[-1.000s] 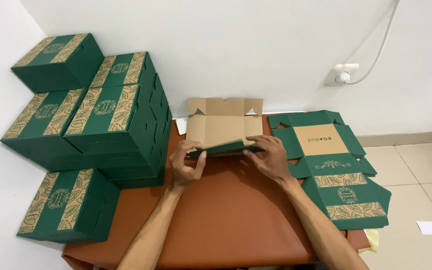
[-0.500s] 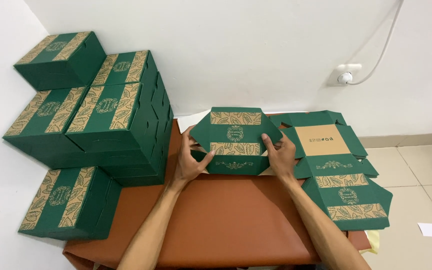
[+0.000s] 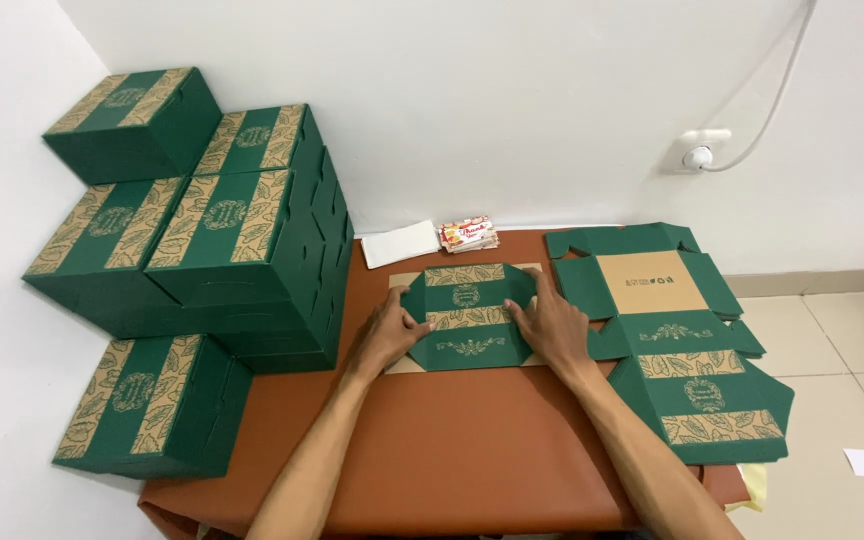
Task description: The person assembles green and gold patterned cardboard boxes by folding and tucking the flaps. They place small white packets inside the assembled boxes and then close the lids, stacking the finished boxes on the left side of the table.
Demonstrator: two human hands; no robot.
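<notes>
Both hands (image 3: 472,330) press a green, leaf-patterned folded carton (image 3: 467,315) flat.

stacked green boxes (image 3: 232,235) at table's (image 3: 452,450) left edge; white envelope (image 3: 401,243) and small cards (image 3: 469,234) (far edge); wall socket (image 3: 700,150).

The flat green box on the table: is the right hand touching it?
Touching. The head view shows the right hand pressed flat on the right edge of the flat green box, with no gap.

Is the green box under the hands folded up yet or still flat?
Flat. The box lies spread on the table, its printed side up, side flaps folded in, with both hands pressing it down.
</notes>
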